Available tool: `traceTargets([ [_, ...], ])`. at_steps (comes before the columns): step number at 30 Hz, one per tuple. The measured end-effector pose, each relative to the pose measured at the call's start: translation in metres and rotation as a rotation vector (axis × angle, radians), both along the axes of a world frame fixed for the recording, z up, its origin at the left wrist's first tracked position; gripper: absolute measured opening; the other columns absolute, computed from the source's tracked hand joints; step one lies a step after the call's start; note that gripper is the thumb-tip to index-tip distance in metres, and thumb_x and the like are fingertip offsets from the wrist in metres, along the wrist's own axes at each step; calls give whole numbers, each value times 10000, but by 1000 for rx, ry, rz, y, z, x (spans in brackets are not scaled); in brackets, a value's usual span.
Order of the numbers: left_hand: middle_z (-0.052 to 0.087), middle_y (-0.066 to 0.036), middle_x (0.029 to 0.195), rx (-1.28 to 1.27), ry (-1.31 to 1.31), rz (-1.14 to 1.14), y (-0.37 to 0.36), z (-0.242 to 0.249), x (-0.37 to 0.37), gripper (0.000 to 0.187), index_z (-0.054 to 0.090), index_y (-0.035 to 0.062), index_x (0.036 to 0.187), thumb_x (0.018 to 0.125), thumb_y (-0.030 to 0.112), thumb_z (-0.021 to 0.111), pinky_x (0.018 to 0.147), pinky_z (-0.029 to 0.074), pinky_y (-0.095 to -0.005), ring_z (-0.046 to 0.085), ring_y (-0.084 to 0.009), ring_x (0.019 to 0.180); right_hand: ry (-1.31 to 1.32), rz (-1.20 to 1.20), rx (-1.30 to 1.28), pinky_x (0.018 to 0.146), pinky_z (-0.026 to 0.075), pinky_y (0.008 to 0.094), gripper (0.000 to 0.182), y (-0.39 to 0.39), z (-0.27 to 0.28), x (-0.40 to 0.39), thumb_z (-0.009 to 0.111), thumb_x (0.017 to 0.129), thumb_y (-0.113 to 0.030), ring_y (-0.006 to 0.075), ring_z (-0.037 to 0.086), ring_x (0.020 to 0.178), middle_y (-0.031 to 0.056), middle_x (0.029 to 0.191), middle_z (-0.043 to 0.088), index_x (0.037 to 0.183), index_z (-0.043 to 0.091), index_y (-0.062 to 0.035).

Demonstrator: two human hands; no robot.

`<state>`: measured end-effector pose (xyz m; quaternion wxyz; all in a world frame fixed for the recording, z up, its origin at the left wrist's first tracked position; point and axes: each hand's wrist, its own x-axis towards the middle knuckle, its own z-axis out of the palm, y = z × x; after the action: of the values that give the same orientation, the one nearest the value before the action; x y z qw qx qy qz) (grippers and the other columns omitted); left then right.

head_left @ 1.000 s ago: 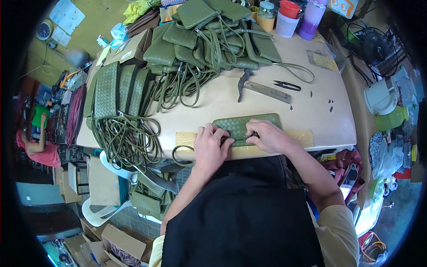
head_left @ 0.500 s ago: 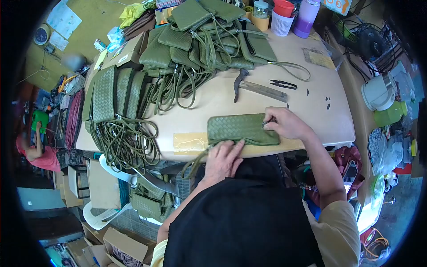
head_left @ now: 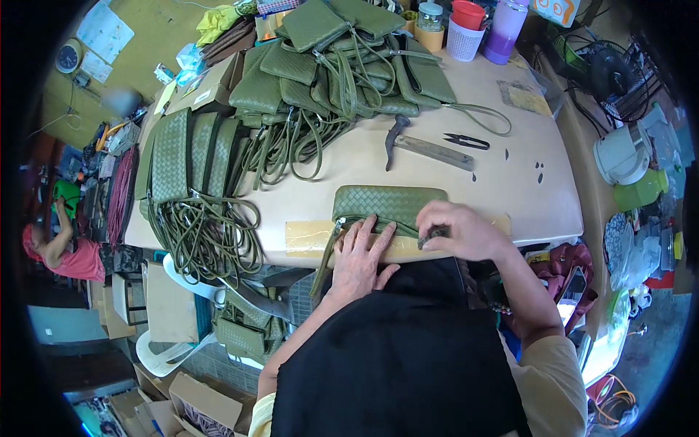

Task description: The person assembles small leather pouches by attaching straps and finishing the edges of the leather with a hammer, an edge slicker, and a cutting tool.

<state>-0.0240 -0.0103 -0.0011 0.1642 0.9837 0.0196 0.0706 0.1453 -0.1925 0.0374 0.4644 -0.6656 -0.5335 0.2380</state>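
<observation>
1. Shows the flat green woven-textured pouch [head_left: 393, 200] on the beige surface [head_left: 349, 164], directly before the person, with its near edge by a tan taped strip [head_left: 306, 239].
2. Presses with the left hand [head_left: 358, 261] on the near edge of the pouch, grip released, fingers spread.
3. Holds in the right hand [head_left: 466, 231], grip closed by curled fingers, a small dark object [head_left: 435, 234], partly hidden, at the near right corner of the pouch.
4. Includes a thin green strap [head_left: 324, 258], hanging beside the left hand from the left end of the pouch.
5. Displays beyond the pouch a wooden-handled hammer [head_left: 437, 151] and, just beside it, black metal snips [head_left: 467, 140].
6. Presents farther back a heap of green pouches [head_left: 291, 62]; at left, a row of upright-leaning green woven pouches [head_left: 171, 156] with tangled straps.
</observation>
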Motion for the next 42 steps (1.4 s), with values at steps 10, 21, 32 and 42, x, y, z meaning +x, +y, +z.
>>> traceTargets([
  [10,495,-126,1350,-113,-196,-142,-8,-30,-8,645,474,97,1386,785,189,691,1075,330,-487,444,-312,1269,-133,-243,-233,778,471,452,154,5,-23,-8,663,835,-78,378,607,879,169,873,621,917,558,0],
  [21,422,-121,1424,12,-83,-92,-14,-28,-7,675,404,133,1429,816,199,679,1122,290,-498,363,-304,1358,196,-343,-388,733,496,440,157,11,-21,4,627,885,-131,349,638,795,164,890,648,960,575,-3],
  [32,443,-133,1405,-68,-26,-59,-12,-19,-5,665,402,97,1421,813,165,662,1135,285,-475,382,-292,1360,-169,-172,-370,803,467,442,181,16,-4,-3,671,836,-136,350,601,927,140,902,614,905,547,-23],
  [42,499,-153,1324,-129,-102,-38,-11,-21,-2,663,461,65,1355,749,121,724,1099,347,-491,441,-320,1303,-405,-174,-480,760,475,425,177,18,4,22,707,792,-123,332,621,870,130,866,642,880,582,-35],
])
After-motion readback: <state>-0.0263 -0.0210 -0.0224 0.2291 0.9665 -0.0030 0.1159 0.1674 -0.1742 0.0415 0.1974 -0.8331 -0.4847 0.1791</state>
